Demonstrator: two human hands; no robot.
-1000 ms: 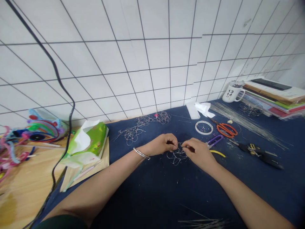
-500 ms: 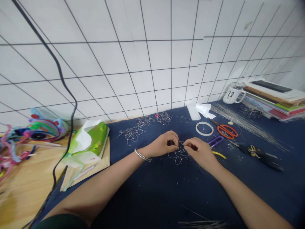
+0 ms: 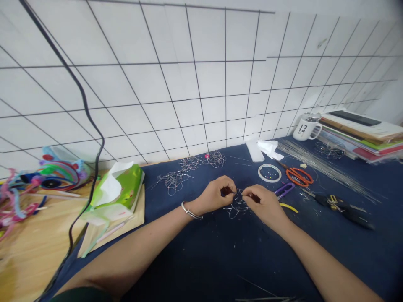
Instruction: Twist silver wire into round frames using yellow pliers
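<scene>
My left hand (image 3: 217,195), with a silver bangle at the wrist, pinches one side of a looped, thin wire piece (image 3: 234,208) over the dark blue cloth. From the right, my right hand (image 3: 263,203) pinches the same wire piece, its fingertips a small gap from the left ones. The wire loops hang between and below both hands. Behind them lie more curled wire shapes (image 3: 176,180), one near a pink bead (image 3: 207,156). A round white dish (image 3: 270,173) with small beads sits beyond my right hand.
Right of my hands lie purple snips (image 3: 285,190), a yellow-handled tool (image 3: 289,207), orange scissors (image 3: 299,177), black pliers (image 3: 343,207) and long straight wires (image 3: 330,167). A mug (image 3: 304,128) and stacked books (image 3: 362,134) stand behind. At left is a green tissue pack (image 3: 122,188).
The camera view has shifted slightly, so the scene sits a little lower. Both hands keep their pinch on the wire, with the fingertips nearly in the same place.
</scene>
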